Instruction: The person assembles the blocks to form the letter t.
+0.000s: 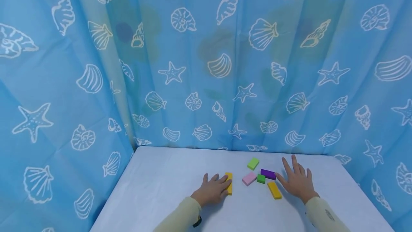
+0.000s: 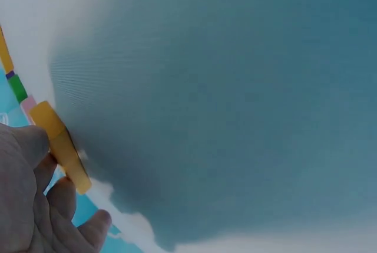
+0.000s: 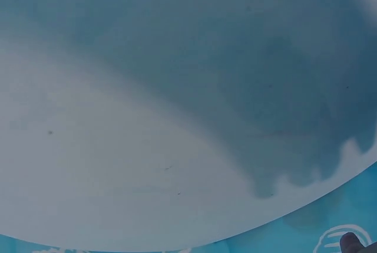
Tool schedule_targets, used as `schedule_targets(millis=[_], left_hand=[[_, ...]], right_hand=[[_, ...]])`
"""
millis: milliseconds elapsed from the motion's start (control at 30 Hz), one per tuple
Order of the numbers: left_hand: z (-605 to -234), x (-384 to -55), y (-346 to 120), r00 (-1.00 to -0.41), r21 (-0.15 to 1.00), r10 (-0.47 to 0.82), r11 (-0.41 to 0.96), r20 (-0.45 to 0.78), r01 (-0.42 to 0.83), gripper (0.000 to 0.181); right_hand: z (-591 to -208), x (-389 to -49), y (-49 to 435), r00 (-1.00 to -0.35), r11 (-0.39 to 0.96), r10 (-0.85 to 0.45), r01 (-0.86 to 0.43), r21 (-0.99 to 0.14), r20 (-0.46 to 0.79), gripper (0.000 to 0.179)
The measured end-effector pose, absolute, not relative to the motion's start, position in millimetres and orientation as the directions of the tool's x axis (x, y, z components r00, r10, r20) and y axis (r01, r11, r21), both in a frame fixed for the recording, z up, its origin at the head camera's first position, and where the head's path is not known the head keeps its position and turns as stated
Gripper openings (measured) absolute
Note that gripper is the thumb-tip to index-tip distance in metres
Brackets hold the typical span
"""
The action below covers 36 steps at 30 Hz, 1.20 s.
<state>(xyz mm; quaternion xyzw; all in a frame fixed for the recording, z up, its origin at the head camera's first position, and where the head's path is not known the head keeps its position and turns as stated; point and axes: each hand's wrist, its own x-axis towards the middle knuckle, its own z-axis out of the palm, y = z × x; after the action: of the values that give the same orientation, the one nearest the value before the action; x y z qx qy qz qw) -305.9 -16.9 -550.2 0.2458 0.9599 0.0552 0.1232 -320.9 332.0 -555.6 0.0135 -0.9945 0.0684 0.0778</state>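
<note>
My left hand (image 1: 211, 189) rests low at the left of the group of blocks, its fingers spread. The index finger and thumb touch a yellow block (image 1: 230, 185) along its left side, and the same yellow block (image 2: 62, 147) shows beside the fingertips in the left wrist view. Farther right, my right hand (image 1: 298, 182) hovers with fingers spread and holds nothing. Its thumb tip comes right up to the end of a purple block (image 1: 268, 174). A second yellow block (image 1: 274, 190) lies left of that hand. Only a fingertip (image 3: 351, 243) appears in the right wrist view.
Between the hands lie a pink block (image 1: 249, 178) and a small green block (image 1: 261, 178), close to the purple one. A light green block (image 1: 253, 163) sits behind them. The white table (image 1: 167, 174) meets a blue shell-patterned curtain (image 1: 193, 131) at its back edge.
</note>
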Motion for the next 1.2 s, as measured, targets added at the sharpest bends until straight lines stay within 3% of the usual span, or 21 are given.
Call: schedule_targets(millis=[567,1200], left_hand=[[-547,-291,-80,-0.855,0.167,0.467,0.883,-0.226,0.439,0.052],[-546,-280,-107,-0.853,0.217,0.454,0.887,-0.255,0.407,0.051]], right_hand=[[-559,-334,292,-0.991,0.986,-0.082,-0.096,-0.133,0.109,0.085],[-567,-335,239,-0.963,0.961,-0.221,-0.241,-0.135,0.153,0.08]])
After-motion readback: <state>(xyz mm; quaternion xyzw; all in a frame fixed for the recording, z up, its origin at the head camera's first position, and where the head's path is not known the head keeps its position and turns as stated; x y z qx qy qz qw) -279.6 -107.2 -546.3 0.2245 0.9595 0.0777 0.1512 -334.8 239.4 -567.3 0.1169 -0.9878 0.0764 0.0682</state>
